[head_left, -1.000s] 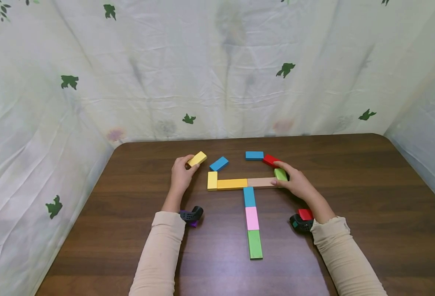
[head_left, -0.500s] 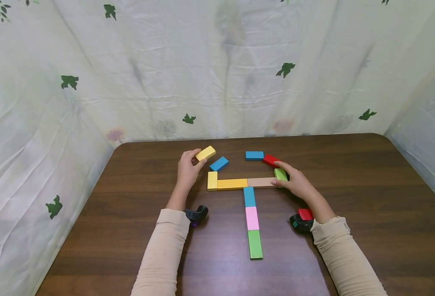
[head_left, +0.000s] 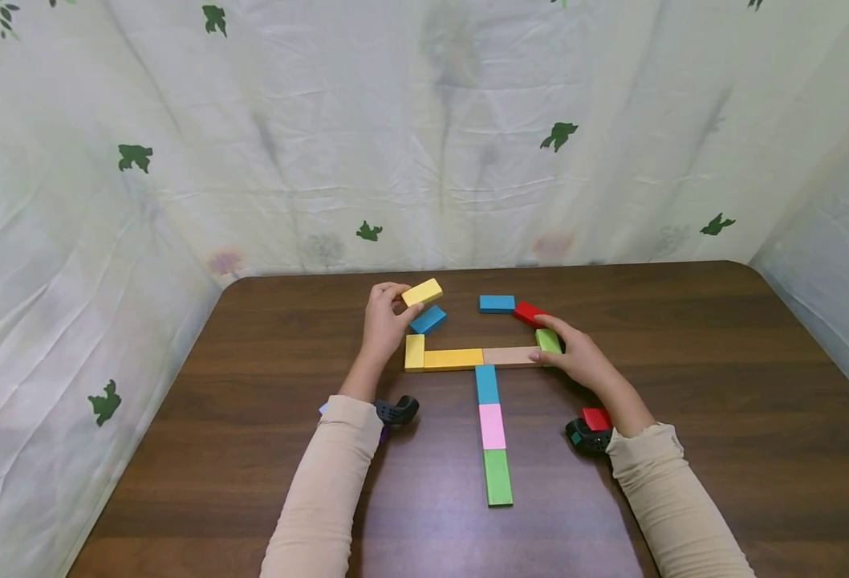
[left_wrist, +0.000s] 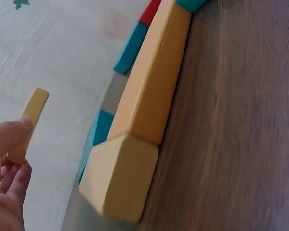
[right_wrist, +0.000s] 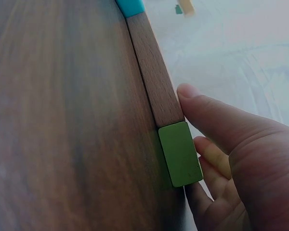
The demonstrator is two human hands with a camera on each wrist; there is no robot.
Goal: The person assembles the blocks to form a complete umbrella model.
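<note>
My left hand [head_left: 383, 323] pinches a pale yellow wooden block [head_left: 422, 292] between thumb and fingers, raised above a slanted blue block [head_left: 428, 319]. In the left wrist view, the held block [left_wrist: 35, 105] slants upward. My right hand [head_left: 582, 355] rests around the green block [head_left: 548, 341] at the right end of a row. Its thumb lies against the bare wood block [right_wrist: 156, 72], and its fingertips reach to the red block [head_left: 528, 313]. An orange block [head_left: 453, 360] and a yellow block [head_left: 414, 353] make up the row's left part.
From the row's middle a blue [head_left: 487, 384], a pink [head_left: 493, 426] and a green block [head_left: 498, 477] run toward the front. Another blue block [head_left: 497, 304] touches the red one. A loose red block [head_left: 596, 418] lies by the right wrist. Blocks near the left wrist are mostly covered.
My left hand has carried the yellow block rightward and slightly farther back, from left of the slanted blue block to above it. The right hand stays in place.
</note>
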